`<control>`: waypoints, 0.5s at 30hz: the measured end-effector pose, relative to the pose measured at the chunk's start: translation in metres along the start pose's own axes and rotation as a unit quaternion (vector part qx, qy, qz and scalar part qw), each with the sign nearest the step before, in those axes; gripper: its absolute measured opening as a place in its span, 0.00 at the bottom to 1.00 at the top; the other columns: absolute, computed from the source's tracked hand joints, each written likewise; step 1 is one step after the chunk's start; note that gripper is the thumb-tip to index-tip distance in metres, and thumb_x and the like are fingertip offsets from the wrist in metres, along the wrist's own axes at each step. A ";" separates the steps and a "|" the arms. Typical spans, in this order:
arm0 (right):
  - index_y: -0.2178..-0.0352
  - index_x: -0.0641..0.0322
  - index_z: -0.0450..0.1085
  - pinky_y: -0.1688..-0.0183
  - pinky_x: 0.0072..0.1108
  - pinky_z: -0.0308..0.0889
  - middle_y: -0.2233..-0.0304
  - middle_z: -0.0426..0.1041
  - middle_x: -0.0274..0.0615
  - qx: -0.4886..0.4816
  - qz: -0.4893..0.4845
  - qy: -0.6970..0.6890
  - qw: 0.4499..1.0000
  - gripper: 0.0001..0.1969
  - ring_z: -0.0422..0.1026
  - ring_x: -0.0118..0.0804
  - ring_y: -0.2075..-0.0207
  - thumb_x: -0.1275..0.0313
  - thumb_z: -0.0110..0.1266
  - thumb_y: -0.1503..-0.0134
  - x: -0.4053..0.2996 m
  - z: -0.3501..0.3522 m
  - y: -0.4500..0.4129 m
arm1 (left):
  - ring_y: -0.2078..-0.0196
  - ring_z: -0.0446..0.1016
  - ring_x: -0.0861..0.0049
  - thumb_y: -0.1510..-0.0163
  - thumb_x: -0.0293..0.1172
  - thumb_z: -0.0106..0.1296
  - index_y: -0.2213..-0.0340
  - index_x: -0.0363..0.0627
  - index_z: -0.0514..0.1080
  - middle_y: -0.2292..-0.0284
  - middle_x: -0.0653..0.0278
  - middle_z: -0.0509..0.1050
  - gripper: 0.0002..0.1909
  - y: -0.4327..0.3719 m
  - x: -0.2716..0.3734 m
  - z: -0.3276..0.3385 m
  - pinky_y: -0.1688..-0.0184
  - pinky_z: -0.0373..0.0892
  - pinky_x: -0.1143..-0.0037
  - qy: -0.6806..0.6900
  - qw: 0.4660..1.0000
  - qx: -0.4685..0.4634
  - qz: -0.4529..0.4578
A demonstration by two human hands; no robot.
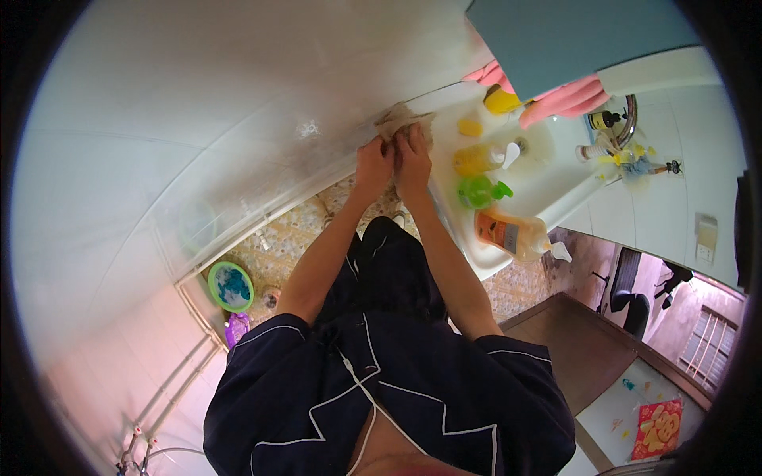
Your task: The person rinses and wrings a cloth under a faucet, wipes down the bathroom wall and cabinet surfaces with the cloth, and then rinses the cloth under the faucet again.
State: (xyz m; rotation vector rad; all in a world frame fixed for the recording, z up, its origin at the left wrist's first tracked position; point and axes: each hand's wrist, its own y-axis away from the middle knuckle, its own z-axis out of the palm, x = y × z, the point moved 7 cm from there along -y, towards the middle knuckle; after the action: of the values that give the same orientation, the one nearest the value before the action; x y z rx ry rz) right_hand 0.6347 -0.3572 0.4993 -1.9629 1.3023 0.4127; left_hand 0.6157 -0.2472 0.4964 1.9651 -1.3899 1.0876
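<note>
Both my hands are on a crumpled beige-brown cloth (405, 117) at the wall-side corner of the white sink (576, 193). My left hand (375, 165) grips its near edge, with the fingers curled in. Close beside it, my right hand (413, 165) has its fingers bent over the cloth. Part of the cloth is hidden under the fingers. Right of my hands, along the sink's edge, stand a yellow pump bottle (473, 159), a green pump bottle (476, 191) and a large orange-labelled pump bottle (513, 235). A small yellow block (469, 127) lies farther back.
A blue-grey panel (577, 41) overhangs the sink, with pink rubber gloves (568, 102) below it. Glossy white wall (238, 119) rises at the left. On the pebble-patterned floor sit a green-rimmed basin (251, 291) holding blue cloth and a purple pouch (237, 328). A brown door (571, 345) stands behind right.
</note>
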 end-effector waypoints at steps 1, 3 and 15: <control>0.51 0.59 0.68 0.49 0.33 0.65 0.44 0.63 0.50 -0.018 -0.046 0.048 0.998 0.22 0.61 0.52 0.43 0.80 0.53 0.50 -0.002 0.000 0.003 | 0.77 0.72 0.54 0.48 0.29 0.50 0.76 0.31 0.68 0.79 0.47 0.72 0.10 0.004 -0.005 0.000 0.73 0.68 0.65 0.039 0.999 -0.019 -0.024; 0.53 0.60 0.69 0.54 0.31 0.67 0.50 0.68 0.52 0.002 -0.069 0.028 0.997 0.19 0.66 0.51 0.49 0.80 0.52 0.50 0.001 -0.011 0.004 | 0.79 0.73 0.59 0.47 0.30 0.51 0.76 0.30 0.69 0.80 0.49 0.73 0.12 0.011 -0.008 0.001 0.73 0.68 0.68 0.080 0.995 -0.038 -0.047; 0.54 0.60 0.69 0.63 0.29 0.68 0.64 0.75 0.51 -0.312 0.024 -0.251 0.916 0.15 0.75 0.49 0.65 0.73 0.51 0.43 -0.034 0.021 0.057 | 0.68 0.75 0.70 0.45 0.42 0.53 0.65 0.35 0.71 0.70 0.59 0.74 0.19 0.114 -0.077 -0.020 0.66 0.73 0.68 0.527 0.744 0.027 -0.409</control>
State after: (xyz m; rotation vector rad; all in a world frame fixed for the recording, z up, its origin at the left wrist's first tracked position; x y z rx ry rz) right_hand 0.5717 -0.3323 0.4826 -2.1052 0.9417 1.3971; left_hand 0.4904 -0.2316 0.4378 1.2578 0.1318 1.3678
